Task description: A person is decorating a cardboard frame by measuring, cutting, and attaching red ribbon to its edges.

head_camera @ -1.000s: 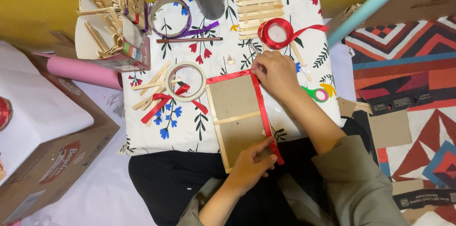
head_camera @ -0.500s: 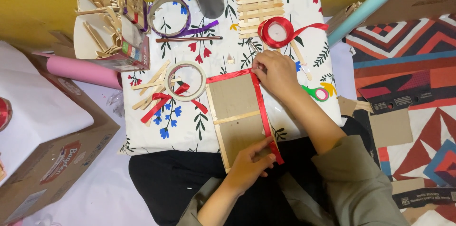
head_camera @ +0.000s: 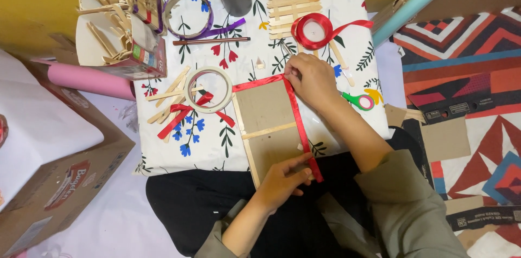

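A brown cardboard panel (head_camera: 266, 109) framed with wooden sticks lies on a floral white board (head_camera: 217, 144) over my lap. A red ribbon strip (head_camera: 297, 117) runs along the panel's top and right edges. My right hand (head_camera: 309, 79) presses the ribbon at the panel's top right corner. My left hand (head_camera: 282, 182) pinches the ribbon's lower end at the panel's bottom right corner.
A red ribbon spool (head_camera: 313, 30), a purple ribbon spool (head_camera: 187, 14), a tape ring (head_camera: 209, 91), loose wooden sticks (head_camera: 168, 95), a stick lattice (head_camera: 287, 5) and small scissors (head_camera: 358, 100) lie on the board. A stick-filled box (head_camera: 127, 14), pink roll (head_camera: 87, 79), cardboard box (head_camera: 59, 182) and blue tube (head_camera: 418, 0) surround it.
Both hands stay on the ribbon with only slight finger shifts; the panel has not moved.
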